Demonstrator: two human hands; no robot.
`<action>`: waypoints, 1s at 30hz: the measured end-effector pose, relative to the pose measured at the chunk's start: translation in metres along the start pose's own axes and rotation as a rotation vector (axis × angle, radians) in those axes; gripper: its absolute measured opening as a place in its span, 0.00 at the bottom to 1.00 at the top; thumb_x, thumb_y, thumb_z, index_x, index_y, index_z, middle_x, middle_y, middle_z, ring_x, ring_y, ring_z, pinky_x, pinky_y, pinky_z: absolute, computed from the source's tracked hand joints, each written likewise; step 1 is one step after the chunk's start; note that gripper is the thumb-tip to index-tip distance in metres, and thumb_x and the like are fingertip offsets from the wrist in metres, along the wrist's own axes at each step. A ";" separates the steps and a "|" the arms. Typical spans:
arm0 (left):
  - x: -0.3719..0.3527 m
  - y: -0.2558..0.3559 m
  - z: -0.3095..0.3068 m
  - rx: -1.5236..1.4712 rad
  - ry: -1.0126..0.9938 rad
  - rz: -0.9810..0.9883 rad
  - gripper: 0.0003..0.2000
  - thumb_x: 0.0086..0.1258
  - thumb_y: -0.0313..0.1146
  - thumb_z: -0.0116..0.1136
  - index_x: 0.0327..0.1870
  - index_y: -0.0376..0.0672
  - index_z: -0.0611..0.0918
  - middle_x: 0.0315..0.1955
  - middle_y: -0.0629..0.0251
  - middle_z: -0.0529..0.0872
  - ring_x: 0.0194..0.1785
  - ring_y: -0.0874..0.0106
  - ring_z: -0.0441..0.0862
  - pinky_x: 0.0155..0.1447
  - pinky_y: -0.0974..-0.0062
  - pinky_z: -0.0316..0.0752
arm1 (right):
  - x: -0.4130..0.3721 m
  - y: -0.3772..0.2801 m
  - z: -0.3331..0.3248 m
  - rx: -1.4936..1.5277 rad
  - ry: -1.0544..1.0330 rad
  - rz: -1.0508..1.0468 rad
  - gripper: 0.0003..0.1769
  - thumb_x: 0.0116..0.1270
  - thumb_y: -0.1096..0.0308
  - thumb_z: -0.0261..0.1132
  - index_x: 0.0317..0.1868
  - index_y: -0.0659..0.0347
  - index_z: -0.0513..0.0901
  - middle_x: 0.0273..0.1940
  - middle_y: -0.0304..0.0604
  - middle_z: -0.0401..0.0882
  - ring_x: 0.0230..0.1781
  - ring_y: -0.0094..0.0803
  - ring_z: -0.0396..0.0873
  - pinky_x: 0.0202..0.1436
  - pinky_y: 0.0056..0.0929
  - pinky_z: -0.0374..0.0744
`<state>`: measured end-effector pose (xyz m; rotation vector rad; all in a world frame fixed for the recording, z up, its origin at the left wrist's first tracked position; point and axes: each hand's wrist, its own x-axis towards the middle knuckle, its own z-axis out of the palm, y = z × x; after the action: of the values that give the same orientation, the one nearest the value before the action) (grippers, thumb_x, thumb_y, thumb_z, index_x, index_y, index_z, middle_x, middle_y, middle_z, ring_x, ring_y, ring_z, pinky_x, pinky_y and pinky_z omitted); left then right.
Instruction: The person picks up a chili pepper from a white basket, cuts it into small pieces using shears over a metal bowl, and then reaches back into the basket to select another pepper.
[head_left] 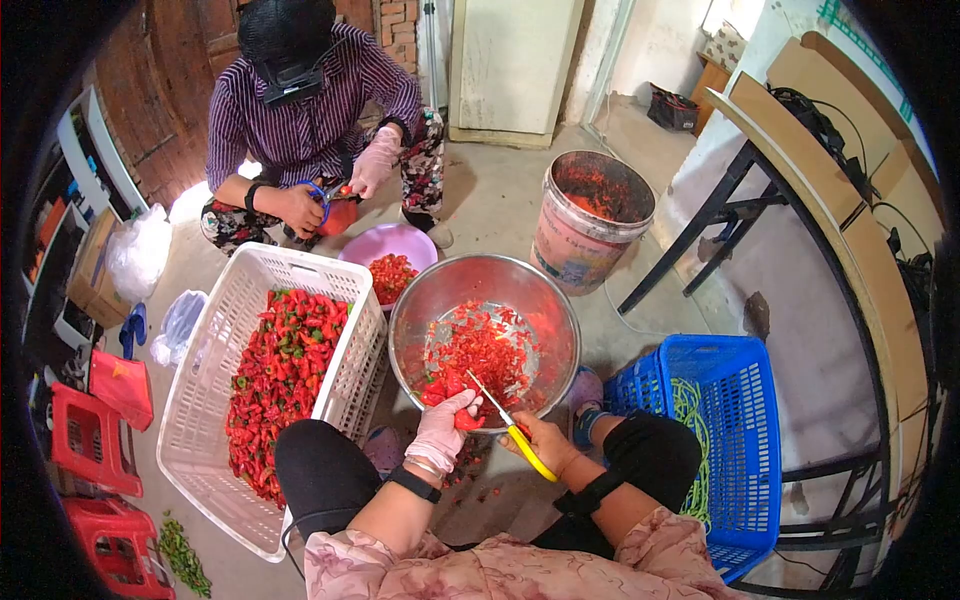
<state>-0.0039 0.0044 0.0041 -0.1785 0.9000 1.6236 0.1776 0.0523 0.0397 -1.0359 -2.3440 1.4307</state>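
My left hand (447, 430), in a thin clear glove, is closed around red peppers (468, 417) at the near rim of a steel bowl (405, 340). Bare, my right hand (538, 440) grips yellow-handled scissors (492, 397). Their blades point up and left over the bowl, beside the peppers in my left hand. Chopped red pepper (478, 345) covers much of the bowl's bottom. To the left stands a white plastic crate (205, 390) with whole red peppers (290, 370) and a few green ones in it.
Across from me a crouching person (310, 130) holds blue-handled scissors (318, 200) over a pink basin (412, 240). A red-stained bucket (590, 240) stands beyond the bowl. A blue crate (745, 440) is by my right knee. Red stools (95, 440) and green stems (183, 555) lie left.
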 end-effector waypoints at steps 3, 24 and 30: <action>-0.002 0.001 0.002 -0.008 0.005 0.028 0.12 0.55 0.17 0.57 0.41 0.34 0.76 0.32 0.58 0.81 0.31 0.68 0.81 0.29 0.81 0.77 | 0.000 -0.005 0.000 0.029 0.012 0.027 0.20 0.57 0.58 0.65 0.42 0.63 0.72 0.28 0.46 0.75 0.30 0.24 0.72 0.36 0.27 0.73; -0.011 0.000 0.012 -0.011 0.046 0.108 0.10 0.54 0.17 0.58 0.38 0.35 0.77 0.31 0.61 0.82 0.32 0.70 0.81 0.30 0.80 0.77 | 0.002 -0.003 0.004 0.030 -0.007 0.027 0.23 0.58 0.56 0.63 0.46 0.63 0.69 0.30 0.48 0.74 0.30 0.32 0.74 0.37 0.29 0.73; -0.006 0.000 0.008 -0.005 0.038 0.118 0.10 0.55 0.17 0.57 0.38 0.34 0.77 0.30 0.60 0.82 0.30 0.69 0.81 0.30 0.80 0.77 | 0.001 -0.003 0.005 0.073 -0.002 0.019 0.19 0.58 0.59 0.64 0.43 0.64 0.72 0.28 0.42 0.74 0.29 0.25 0.71 0.36 0.25 0.72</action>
<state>0.0004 0.0046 0.0133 -0.1620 0.9508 1.7368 0.1731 0.0484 0.0397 -1.0411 -2.2710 1.5125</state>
